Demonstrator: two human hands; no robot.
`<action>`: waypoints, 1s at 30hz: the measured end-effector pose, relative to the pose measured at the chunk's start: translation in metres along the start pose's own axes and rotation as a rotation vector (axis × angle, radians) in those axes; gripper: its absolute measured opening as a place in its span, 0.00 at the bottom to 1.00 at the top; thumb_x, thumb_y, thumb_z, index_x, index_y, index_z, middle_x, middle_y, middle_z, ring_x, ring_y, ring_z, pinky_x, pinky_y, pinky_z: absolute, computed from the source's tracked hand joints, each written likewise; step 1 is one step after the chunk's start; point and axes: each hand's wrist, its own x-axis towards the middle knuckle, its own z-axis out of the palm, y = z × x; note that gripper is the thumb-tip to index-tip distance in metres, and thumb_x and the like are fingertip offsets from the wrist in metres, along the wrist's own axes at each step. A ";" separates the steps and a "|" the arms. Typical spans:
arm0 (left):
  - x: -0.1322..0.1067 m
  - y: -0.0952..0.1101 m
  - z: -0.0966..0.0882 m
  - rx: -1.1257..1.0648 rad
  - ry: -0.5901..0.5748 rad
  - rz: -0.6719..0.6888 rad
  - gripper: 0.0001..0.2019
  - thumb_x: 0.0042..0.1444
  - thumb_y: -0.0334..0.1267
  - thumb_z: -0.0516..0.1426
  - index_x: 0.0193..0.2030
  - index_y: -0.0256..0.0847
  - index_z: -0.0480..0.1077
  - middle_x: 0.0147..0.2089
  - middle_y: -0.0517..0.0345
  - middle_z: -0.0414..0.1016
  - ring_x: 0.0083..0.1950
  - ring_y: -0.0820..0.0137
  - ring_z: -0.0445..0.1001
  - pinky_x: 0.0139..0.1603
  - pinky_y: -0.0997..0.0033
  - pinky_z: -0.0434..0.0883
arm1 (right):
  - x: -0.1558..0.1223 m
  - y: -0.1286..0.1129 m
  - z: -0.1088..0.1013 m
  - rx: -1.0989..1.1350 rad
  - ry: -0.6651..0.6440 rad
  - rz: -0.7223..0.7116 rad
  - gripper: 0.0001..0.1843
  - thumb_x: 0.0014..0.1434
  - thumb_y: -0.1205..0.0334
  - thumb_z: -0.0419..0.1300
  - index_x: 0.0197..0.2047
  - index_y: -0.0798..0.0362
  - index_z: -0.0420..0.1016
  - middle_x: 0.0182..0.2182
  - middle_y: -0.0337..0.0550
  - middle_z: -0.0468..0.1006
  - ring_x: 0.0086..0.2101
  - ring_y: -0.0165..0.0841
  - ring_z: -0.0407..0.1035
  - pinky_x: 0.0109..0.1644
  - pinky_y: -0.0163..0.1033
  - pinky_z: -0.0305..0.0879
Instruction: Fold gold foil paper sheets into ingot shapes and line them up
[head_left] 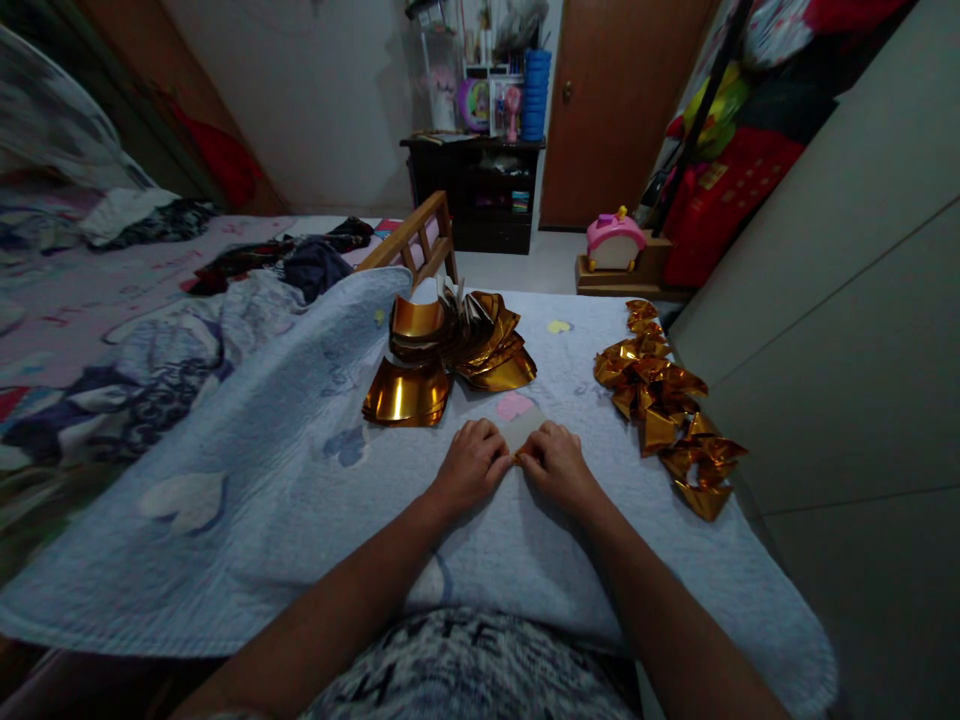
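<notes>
Between my hands lies a sheet of foil paper [523, 427], its pale back facing up and a bit of gold showing at the near edge. My left hand [474, 458] pinches its near left part, fingers curled. On the near right part, my right hand [555, 462] pinches the same sheet with thumb and fingers. Just beyond my hands sits a fanned stack of flat gold foil sheets [409, 390]. To the right is a pile of folded gold foil pieces [660, 395], shaped like ingots.
A light blue quilted cloth [300, 540] covers the surface under my hands. Rumpled clothes [315, 265] lie on the bed at left. Behind stand a wooden rail [420, 235], a dark cabinet [472, 215] and a pink toy [615, 243]. A pale wall-like panel [847, 330] borders the right side.
</notes>
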 end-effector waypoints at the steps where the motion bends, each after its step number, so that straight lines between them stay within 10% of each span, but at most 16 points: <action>1: 0.000 0.000 0.000 0.010 -0.003 -0.002 0.06 0.62 0.38 0.59 0.34 0.41 0.72 0.42 0.53 0.70 0.46 0.62 0.67 0.48 0.59 0.66 | 0.000 0.000 0.001 -0.004 0.005 0.002 0.05 0.61 0.65 0.61 0.31 0.52 0.74 0.37 0.45 0.73 0.42 0.38 0.64 0.44 0.42 0.51; 30: -0.001 0.006 0.004 0.099 0.019 -0.074 0.04 0.61 0.37 0.60 0.36 0.41 0.71 0.44 0.53 0.69 0.48 0.61 0.65 0.49 0.61 0.65 | 0.002 -0.007 0.002 -0.143 -0.026 0.050 0.07 0.63 0.64 0.57 0.34 0.53 0.74 0.39 0.47 0.75 0.43 0.39 0.66 0.43 0.42 0.50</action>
